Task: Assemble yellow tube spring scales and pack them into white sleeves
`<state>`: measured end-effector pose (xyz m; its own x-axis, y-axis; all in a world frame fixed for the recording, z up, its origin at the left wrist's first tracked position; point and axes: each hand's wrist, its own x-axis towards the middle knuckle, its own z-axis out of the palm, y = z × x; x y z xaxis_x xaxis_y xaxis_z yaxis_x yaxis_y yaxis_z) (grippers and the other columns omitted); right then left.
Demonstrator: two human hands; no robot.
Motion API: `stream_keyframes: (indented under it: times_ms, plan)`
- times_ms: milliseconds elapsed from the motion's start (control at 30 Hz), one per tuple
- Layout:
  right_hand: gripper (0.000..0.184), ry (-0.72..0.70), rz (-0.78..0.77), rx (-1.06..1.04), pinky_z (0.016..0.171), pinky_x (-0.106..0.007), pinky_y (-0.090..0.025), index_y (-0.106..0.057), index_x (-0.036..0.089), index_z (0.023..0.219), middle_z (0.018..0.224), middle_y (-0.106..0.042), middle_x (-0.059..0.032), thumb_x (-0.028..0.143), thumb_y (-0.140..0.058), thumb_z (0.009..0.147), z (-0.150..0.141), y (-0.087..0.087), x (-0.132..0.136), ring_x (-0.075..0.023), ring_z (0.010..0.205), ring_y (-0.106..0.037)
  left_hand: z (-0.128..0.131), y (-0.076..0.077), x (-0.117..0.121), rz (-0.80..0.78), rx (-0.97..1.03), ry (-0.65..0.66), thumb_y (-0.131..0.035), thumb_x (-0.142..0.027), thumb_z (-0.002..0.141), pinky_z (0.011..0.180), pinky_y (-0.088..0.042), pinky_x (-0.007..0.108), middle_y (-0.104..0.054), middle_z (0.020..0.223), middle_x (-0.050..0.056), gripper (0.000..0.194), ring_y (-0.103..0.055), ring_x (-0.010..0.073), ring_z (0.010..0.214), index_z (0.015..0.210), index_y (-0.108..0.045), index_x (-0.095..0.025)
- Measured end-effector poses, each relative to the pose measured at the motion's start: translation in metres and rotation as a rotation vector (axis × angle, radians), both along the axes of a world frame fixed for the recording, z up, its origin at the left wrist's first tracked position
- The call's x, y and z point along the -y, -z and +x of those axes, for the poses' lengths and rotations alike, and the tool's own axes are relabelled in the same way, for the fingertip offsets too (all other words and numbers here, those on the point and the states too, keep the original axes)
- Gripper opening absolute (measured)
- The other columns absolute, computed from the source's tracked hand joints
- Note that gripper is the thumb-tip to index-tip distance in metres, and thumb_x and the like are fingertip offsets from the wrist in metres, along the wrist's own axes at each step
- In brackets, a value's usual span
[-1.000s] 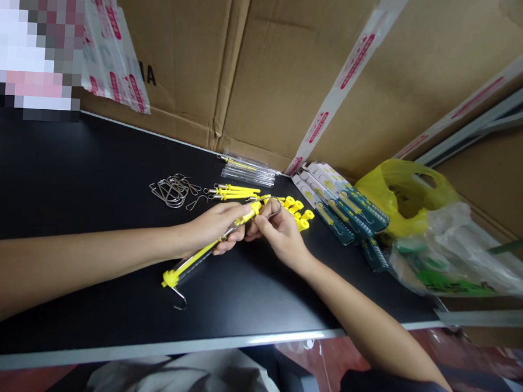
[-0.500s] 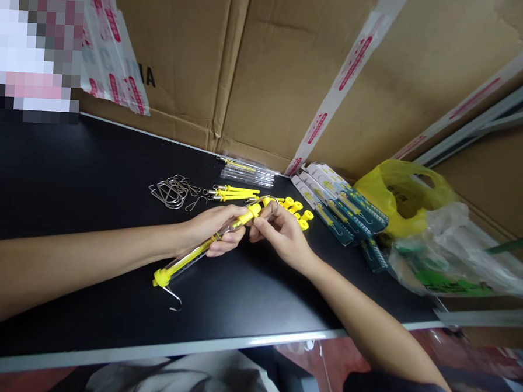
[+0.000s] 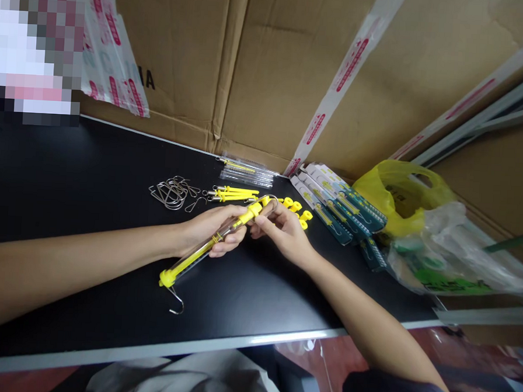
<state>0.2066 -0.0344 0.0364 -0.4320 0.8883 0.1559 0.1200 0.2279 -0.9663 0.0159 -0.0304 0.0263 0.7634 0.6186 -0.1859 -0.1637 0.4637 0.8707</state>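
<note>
Two hands on one spring scale (image 3: 206,246), held just above the black surface (image 3: 90,193), centre of view. Left hand (image 3: 216,229) has its grip closed round the upper half of the clear tube; right hand (image 3: 281,229) pinches the top end cap and metal ring (image 3: 270,201) with fingertips, grip nearly closed on them.

Judgement on doing it well: keep the left hand steady as the clamp and let only the right fingertips work the cap end. Keep the tube axis straight so the cap seats square. Watch the hook end, which hangs free and could snag the surface.

How it looks: long clear tube with a yellow inner bar, running from 2 o'clock down to 8 o'clock. Yellow cap (image 3: 167,279) at the low end, steel hook (image 3: 176,302) below it, at or just above the surface.

Around it, largest first:
- cardboard boxes (image 3: 272,74) along 12 o'clock
- clear and yellow bags (image 3: 434,240) at 3 o'clock
- packaged scales (image 3: 335,206) at 2 o'clock
- clear tubes (image 3: 245,172) and yellow bars (image 3: 233,193) at 12 o'clock
- wire hooks (image 3: 172,190) at 11 o'clock
- loose yellow caps (image 3: 298,212) just beyond the right hand
</note>
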Motion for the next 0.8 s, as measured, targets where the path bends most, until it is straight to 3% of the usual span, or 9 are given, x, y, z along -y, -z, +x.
stream_keyframes:
  times_ms: [133, 267, 367, 633, 800]
  plan:
    - [0.032, 0.003, -0.022, -0.02, 0.063, -0.024, -0.056, -0.054, 0.018, 0.079, 0.075, -0.066, 0.0003, 0.045, -0.071, 0.081, 0.003, 0.0, -0.006, -0.0092, 0.063, -0.063, 0.0, -0.002, 0.001, -0.002, 0.007, -0.038, -0.022, -0.033, 0.098, 0.035, -0.036, 0.016, -0.045, 0.044, -0.001, 0.053, -0.037, 0.006, 0.031, 0.059, -0.051, -0.014]
    - [0.033, 0.0, -0.037, -0.042, 0.062, -0.024, -0.057, -0.054, 0.019, 0.079, 0.071, -0.065, 0.0022, 0.048, -0.07, 0.08, 0.006, -0.003, -0.009, -0.0091, 0.061, -0.062, 0.002, 0.002, 0.001, 0.016, 0.076, -0.117, -0.032, -0.028, 0.097, 0.035, -0.039, 0.016, -0.058, 0.058, -0.001, 0.027, -0.043, 0.0067, 0.034, 0.085, -0.054, -0.016]
    - [0.034, 0.047, -0.056, -0.077, 0.059, -0.024, -0.058, -0.051, 0.02, 0.079, 0.064, -0.06, 0.005, 0.05, -0.067, 0.082, 0.007, -0.007, -0.008, -0.0083, 0.055, -0.058, 0.002, 0.007, 0.001, 0.033, 0.098, -0.112, -0.04, -0.03, 0.096, 0.036, -0.041, 0.017, -0.061, 0.062, -0.001, 0.017, -0.048, 0.0075, 0.036, 0.089, -0.05, -0.018]
    - [0.04, 0.13, -0.093, -0.098, 0.048, -0.024, -0.058, -0.045, 0.021, 0.077, 0.062, -0.057, 0.007, 0.053, -0.069, 0.079, 0.004, -0.013, -0.002, -0.0072, 0.048, -0.055, 0.002, 0.005, 0.006, 0.098, 0.076, -0.09, -0.06, -0.035, 0.089, 0.038, -0.046, 0.017, -0.066, 0.078, 0.0, 0.019, -0.056, 0.0067, 0.042, 0.09, -0.049, -0.019]
    - [0.042, 0.108, -0.094, -0.078, 0.045, -0.023, -0.057, -0.042, 0.021, 0.075, 0.058, -0.055, 0.0083, 0.051, -0.072, 0.076, 0.003, -0.013, -0.001, -0.0074, 0.047, -0.055, 0.002, 0.006, 0.008, 0.132, 0.044, -0.084, -0.066, -0.038, 0.085, 0.039, -0.047, 0.017, -0.065, 0.079, -0.002, 0.026, -0.057, 0.0064, 0.044, 0.093, -0.05, -0.019]
